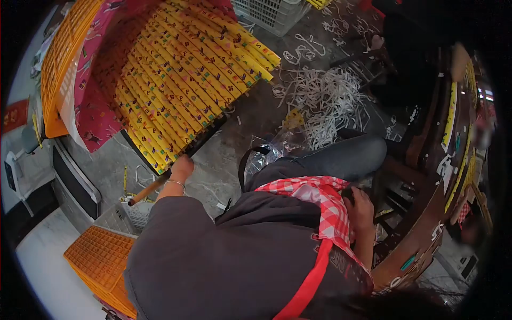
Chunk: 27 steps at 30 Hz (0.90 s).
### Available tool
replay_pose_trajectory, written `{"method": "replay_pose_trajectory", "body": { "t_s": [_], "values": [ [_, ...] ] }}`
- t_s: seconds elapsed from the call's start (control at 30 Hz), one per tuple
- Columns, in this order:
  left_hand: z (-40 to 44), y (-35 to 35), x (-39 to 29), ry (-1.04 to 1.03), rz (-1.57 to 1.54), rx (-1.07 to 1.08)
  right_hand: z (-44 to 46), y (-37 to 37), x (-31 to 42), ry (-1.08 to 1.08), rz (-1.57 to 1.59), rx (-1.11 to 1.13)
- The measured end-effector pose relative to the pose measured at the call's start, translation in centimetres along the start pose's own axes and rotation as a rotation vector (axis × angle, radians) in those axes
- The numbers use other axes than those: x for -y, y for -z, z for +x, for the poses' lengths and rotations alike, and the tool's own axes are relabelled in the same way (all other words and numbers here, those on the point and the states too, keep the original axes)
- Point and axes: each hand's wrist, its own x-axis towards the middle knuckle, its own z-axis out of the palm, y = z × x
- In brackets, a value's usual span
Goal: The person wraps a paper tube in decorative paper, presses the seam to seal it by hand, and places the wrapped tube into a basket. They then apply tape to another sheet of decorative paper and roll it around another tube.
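Note:
My left hand (182, 167) is at the near corner of a stack of yellow printed paper rolls (181, 80). Its fingers are curled closed against the ends; what they grip is hidden. Just below the wrist, a brown bar (146, 191) sticks out. The rolls lie side by side, partly wrapped by a pink printed sheet (96, 106). Close to my lap, my right hand (361, 208) is bent beside a red-and-white checked apron (336, 213). Its fingertips are mostly hidden, so I cannot see whether it holds anything.
A heap of white cord (325, 104) and clear plastic (266, 154) lie on the floor ahead. Orange crates (101, 256) stand at the left, a grey crate (272, 16) at the top. A brown table (410, 240) curves along the right, with another person (410, 48) in dark clothing beyond.

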Motion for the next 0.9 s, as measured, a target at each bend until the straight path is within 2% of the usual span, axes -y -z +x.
{"method": "replay_pose_trajectory", "body": {
  "t_s": [0.03,0.1,0.13,0.2,0.23,0.27,0.3,0.33,0.4,0.43,0.5,0.53,0.57,0.63,0.67,0.73,0.8,0.87,0.9],
  "values": [
    [-0.4,1.4,-0.5,0.032,-0.025,-0.030,0.0,0.0,0.2,-0.011,0.010,0.005],
    [1.9,0.6,1.6,-0.028,0.015,-0.019,0.0,0.3,0.9,-0.039,0.023,-0.012],
    [4.3,-1.8,4.4,-0.212,0.183,-0.025,-0.2,0.4,1.2,-0.043,0.030,-0.012],
    [2.2,-0.3,2.0,-0.072,-0.005,-0.111,-0.4,0.4,1.3,-0.081,0.030,-0.011],
    [2.6,-0.6,2.5,-0.084,-0.024,-0.066,-0.4,0.3,1.5,-0.091,0.030,0.005],
    [1.2,0.5,1.0,-0.052,-0.031,-0.103,-0.5,0.4,1.8,-0.026,0.040,-0.092],
    [-0.1,1.7,-0.5,-0.022,-0.040,-0.138,-0.5,0.2,1.8,-0.051,0.040,-0.109],
    [0.3,1.6,-0.5,0.026,-0.037,-0.064,-0.5,-0.4,1.5,-0.026,0.045,-0.140],
    [1.4,-0.2,0.8,0.005,0.012,-0.100,-0.7,-1.0,1.3,-0.005,0.011,-0.175],
    [2.0,-1.3,1.8,-0.077,-0.064,-0.180,-0.7,-1.0,1.4,-0.032,0.011,-0.193],
    [2.4,-1.8,1.7,0.032,-0.164,-0.118,-0.8,-1.1,1.5,-0.098,0.025,-0.058],
    [2.8,-1.9,1.5,0.043,-0.035,-0.012,-0.9,-1.2,1.5,-0.092,0.031,-0.077],
    [3.6,-1.6,1.6,0.035,-0.025,-0.017,-1.0,-1.3,1.4,-0.100,0.039,-0.084],
    [4.2,0.5,0.5,0.054,-0.018,0.862,-1.2,-1.6,1.4,-0.119,0.112,-0.115],
    [4.1,1.4,-1.2,0.057,-0.007,0.859,-1.4,-1.8,1.4,-0.125,0.122,-0.116],
    [2.6,5.0,-8.3,0.103,-0.195,0.702,-1.7,-2.2,1.4,-0.169,0.136,-0.083],
    [11.4,1.2,-7.6,-0.307,-0.092,0.303,-2.2,-3.1,1.1,-0.193,0.148,-0.089],
    [7.7,7.0,-16.9,-0.461,-0.312,-0.149,-2.4,-3.3,0.9,-0.194,0.156,-0.093],
    [10.2,7.5,-18.7,-0.498,-0.340,-0.275,-2.5,-2.7,1.1,-0.218,0.189,-0.083]
  ]
}}
